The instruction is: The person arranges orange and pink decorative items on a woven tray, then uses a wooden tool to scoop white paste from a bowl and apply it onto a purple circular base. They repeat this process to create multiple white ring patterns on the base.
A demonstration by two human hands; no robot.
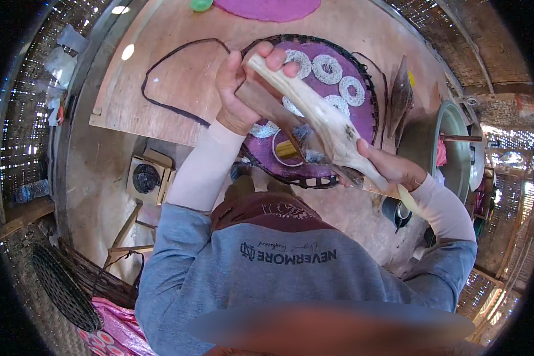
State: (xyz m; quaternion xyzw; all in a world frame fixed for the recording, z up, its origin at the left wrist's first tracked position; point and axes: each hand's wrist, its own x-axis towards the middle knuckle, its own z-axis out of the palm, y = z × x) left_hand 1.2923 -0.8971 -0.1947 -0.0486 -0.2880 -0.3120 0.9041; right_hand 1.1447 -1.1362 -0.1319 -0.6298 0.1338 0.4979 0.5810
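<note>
A long wooden tool with two arms, perhaps a hand press, is held between my hands above the tray. One arm is a pale, smooth wooden bar (311, 104); the other is a darker wooden piece (267, 110) with bluish-white residue near its middle. My left hand (237, 92) is closed around the upper left end of both arms. At the lower right end, my right hand (394, 166) grips the tool, thumb on top and the other fingers mostly hidden beneath. Below lies a round dark-rimmed woven tray (371, 104) lined with purple cloth, bearing several white lacy rings (327, 69).
On the wooden table (178, 71), a dark cord loop lies left of the tray. A dark pointed wooden piece (401, 98) is right of it, near a large green-grey basin (442, 130). More purple cloth (267, 7) lies at the far edge. A cardboard box (150, 178) stands at lower left.
</note>
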